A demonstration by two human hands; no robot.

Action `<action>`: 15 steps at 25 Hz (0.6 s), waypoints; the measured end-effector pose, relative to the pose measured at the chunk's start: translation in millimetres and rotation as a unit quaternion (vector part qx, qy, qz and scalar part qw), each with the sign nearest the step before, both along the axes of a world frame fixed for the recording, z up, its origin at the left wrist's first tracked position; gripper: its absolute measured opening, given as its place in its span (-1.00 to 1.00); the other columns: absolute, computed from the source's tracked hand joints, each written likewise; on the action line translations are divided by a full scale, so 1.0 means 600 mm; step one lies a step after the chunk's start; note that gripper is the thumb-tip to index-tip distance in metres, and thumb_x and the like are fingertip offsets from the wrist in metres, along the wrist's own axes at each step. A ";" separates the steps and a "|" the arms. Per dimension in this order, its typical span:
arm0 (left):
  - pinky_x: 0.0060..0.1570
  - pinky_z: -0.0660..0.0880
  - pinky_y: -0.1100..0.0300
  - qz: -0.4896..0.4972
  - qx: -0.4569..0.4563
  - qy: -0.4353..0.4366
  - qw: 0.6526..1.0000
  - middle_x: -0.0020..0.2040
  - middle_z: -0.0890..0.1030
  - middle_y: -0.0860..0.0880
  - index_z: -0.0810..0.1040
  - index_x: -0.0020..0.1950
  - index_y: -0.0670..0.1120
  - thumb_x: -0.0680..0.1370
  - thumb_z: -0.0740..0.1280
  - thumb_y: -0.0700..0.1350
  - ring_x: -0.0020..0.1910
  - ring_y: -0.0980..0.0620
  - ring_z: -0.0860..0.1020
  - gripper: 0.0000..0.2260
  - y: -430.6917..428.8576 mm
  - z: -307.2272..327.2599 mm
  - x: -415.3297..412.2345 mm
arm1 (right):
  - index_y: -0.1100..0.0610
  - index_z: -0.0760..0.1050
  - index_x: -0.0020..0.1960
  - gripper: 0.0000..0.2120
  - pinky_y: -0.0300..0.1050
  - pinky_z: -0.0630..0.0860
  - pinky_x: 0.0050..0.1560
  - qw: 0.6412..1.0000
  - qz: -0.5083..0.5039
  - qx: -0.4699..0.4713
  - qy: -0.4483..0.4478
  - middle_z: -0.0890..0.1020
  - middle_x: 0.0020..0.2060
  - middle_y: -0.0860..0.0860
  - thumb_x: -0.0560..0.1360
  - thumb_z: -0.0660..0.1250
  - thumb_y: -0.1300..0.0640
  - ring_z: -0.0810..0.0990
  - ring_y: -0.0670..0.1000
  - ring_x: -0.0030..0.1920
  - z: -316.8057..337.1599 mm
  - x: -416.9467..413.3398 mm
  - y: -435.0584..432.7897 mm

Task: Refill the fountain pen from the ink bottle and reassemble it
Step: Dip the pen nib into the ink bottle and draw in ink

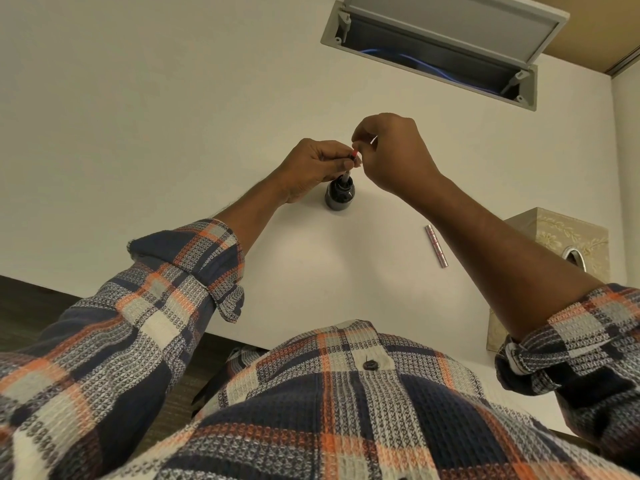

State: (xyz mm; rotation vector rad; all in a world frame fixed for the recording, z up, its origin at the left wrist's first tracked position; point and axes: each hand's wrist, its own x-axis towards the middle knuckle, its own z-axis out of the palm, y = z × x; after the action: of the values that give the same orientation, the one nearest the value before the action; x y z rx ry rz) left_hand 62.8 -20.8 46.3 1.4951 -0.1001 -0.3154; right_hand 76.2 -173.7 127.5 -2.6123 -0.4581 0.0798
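Observation:
A small dark ink bottle stands open on the white table. The pen's front section stands upright with its lower end dipped in the bottle's mouth. My left hand pinches the section just above the bottle. My right hand grips the red knob at the section's top end with its fingertips. A pink metallic pen barrel lies loose on the table to the right of the bottle, apart from both hands.
A beige patterned tissue box stands at the table's right edge, under my right forearm. An open grey cable hatch is sunk into the far side of the table. The near table edge runs just in front of my chest.

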 end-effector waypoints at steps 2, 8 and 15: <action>0.10 0.48 0.02 0.005 -0.001 0.001 1.000 -0.18 0.65 0.16 0.68 -0.06 -0.07 0.50 0.36 -0.26 -0.14 0.07 0.56 -0.85 0.000 0.000 0.000 | 0.18 0.60 -0.02 -0.85 -0.12 0.45 -0.14 1.000 0.000 -0.003 -0.001 0.64 -0.06 0.10 0.52 0.25 0.21 0.56 0.06 -0.10 -0.002 0.001 0.001; 0.07 0.50 0.08 0.001 -0.004 0.000 1.000 -0.20 0.64 0.15 0.68 -0.08 -0.03 0.50 0.35 -0.28 -0.15 0.09 0.56 -0.82 -0.001 0.005 -0.001 | 0.20 0.59 -0.01 -0.81 -0.11 0.43 -0.16 1.000 -0.009 -0.008 -0.005 0.63 -0.07 0.11 0.54 0.28 0.09 0.55 0.05 -0.12 -0.007 0.003 -0.002; 0.04 0.50 0.11 -0.003 0.006 0.000 1.000 -0.20 0.64 0.16 0.62 0.04 -0.18 0.51 0.34 -0.30 -0.17 0.10 0.55 -0.85 -0.001 0.006 -0.001 | 0.15 0.60 -0.01 -0.85 -0.14 0.47 -0.16 1.000 -0.002 0.007 0.000 0.65 -0.09 0.06 0.50 0.28 0.16 0.55 0.01 -0.15 -0.002 -0.001 -0.003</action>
State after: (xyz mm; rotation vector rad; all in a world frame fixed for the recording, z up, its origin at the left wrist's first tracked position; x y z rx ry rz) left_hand 62.3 -21.2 49.8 1.5064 -0.1019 -0.3210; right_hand 75.7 -175.6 126.6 -2.5997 -0.4531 0.0755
